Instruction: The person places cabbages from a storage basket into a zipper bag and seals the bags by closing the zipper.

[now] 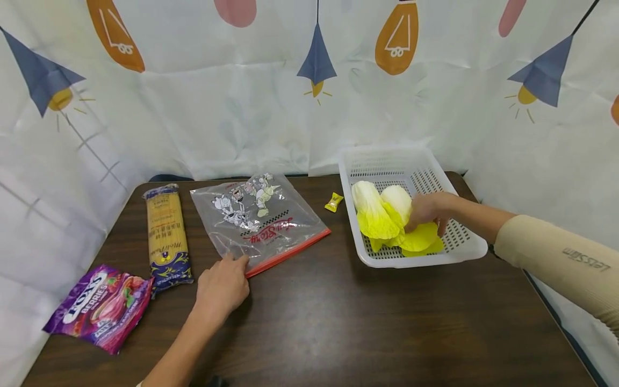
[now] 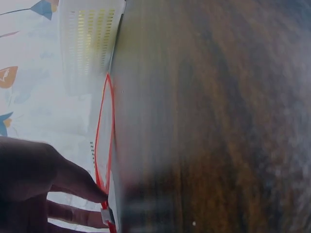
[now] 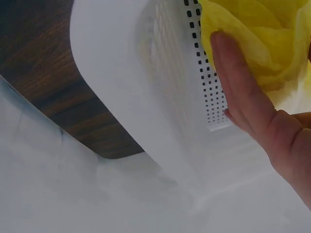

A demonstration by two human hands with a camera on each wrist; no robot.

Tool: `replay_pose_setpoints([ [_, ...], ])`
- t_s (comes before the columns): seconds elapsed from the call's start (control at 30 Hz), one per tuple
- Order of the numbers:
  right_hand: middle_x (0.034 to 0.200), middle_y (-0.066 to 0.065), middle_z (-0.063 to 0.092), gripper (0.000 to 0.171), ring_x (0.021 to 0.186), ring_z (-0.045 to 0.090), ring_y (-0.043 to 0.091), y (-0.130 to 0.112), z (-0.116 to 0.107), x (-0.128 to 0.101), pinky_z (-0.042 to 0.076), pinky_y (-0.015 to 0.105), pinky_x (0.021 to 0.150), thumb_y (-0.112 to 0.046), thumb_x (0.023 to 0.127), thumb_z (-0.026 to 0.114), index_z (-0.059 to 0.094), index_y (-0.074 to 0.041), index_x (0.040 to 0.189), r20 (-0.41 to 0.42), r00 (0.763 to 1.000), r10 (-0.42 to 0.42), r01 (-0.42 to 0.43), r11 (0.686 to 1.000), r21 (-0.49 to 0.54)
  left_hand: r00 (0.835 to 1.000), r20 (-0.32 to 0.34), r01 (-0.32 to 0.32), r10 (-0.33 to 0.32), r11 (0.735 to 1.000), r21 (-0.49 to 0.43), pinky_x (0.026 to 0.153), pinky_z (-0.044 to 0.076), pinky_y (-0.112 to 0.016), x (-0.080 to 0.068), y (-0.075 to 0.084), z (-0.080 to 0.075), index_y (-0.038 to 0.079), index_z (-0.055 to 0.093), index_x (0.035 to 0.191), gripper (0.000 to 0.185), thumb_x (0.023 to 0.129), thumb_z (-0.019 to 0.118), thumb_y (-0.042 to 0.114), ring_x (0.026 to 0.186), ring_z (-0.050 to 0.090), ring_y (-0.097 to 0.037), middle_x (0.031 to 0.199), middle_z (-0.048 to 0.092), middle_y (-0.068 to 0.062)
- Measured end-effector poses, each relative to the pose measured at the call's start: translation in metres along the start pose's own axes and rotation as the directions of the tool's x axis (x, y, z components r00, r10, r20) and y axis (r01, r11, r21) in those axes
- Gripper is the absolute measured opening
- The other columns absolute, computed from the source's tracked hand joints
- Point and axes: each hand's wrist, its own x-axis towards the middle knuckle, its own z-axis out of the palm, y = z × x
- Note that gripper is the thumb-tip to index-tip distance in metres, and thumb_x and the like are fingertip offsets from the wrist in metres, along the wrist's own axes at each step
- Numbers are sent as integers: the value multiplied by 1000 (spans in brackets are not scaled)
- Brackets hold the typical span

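A clear zip bag with cartoon prints and a red zip edge lies flat on the table. My left hand pinches the near left end of that edge, thumb and finger at the white slider in the left wrist view. The red edge bows apart into a narrow loop there. Inside a white plastic basket lie yellow-and-white cabbage leaves. My right hand reaches into the basket and grips a yellow leaf, fingers along one side; its thumb is mostly hidden.
A small yellow wrapped candy lies between bag and basket. At the left are a pack of spaghetti and a purple Fox's Berries candy bag, touching at their ends. A printed curtain hangs behind the dark wooden table.
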Motion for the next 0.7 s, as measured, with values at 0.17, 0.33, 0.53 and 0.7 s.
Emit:
replay_pose_setpoints([
  [0.17,123,26,57,61,107,67,41,2,0,2,60,60,89,-28,88,75,44,4,130,40,999,-7,6,1000,30,999,-38,8,-7,1000,17,55,53,-52,0,0,0,5,69,99,14,85,67,5,76,69,-39,84,69,-15],
  [0.33,121,26,58,65,104,69,42,3,0,-1,61,61,84,-30,85,76,42,2,130,34,999,23,-26,996,82,995,-100,8,-6,1000,15,50,50,-52,-1,0,1,4,64,80,4,81,67,4,67,67,-38,76,67,-16],
  [0.53,119,27,57,64,98,72,39,4,-4,-5,64,53,77,-33,87,72,42,4,130,-10,999,43,-41,992,116,984,-179,29,-20,998,49,62,53,-57,-1,1,2,-1,67,86,10,82,66,8,74,66,-44,80,67,-21],
  [0.7,119,27,57,59,98,71,39,5,-8,-10,65,50,78,-33,91,64,42,4,130,-40,998,45,-39,990,135,965,-260,51,-45,999,13,68,51,-56,-2,3,2,-2,71,100,22,84,69,12,80,61,-43,89,65,-24],
])
